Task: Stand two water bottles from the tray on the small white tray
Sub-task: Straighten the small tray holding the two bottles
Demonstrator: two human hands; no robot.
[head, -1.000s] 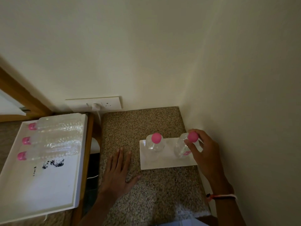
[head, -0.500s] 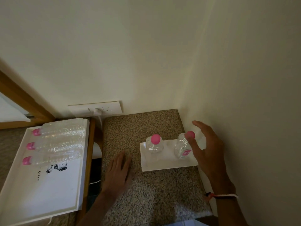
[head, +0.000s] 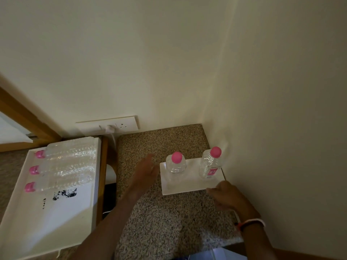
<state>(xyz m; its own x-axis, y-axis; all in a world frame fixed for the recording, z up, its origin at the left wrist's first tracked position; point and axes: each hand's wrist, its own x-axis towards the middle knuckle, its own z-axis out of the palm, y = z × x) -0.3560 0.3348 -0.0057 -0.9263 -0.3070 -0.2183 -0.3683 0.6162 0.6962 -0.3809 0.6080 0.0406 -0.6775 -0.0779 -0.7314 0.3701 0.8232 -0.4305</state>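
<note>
Two clear plastic water bottles with pink caps stand upright on the small white rectangular tray at the speckled granite counter's far right corner. The left hand and right hand both hang empty, fingers loose, so the task looks complete. Three more bottles lie in the large white tray.

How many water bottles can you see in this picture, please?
5. Three lie side by side in the large tray. Two stand on the small tray. None seems hidden.
</note>
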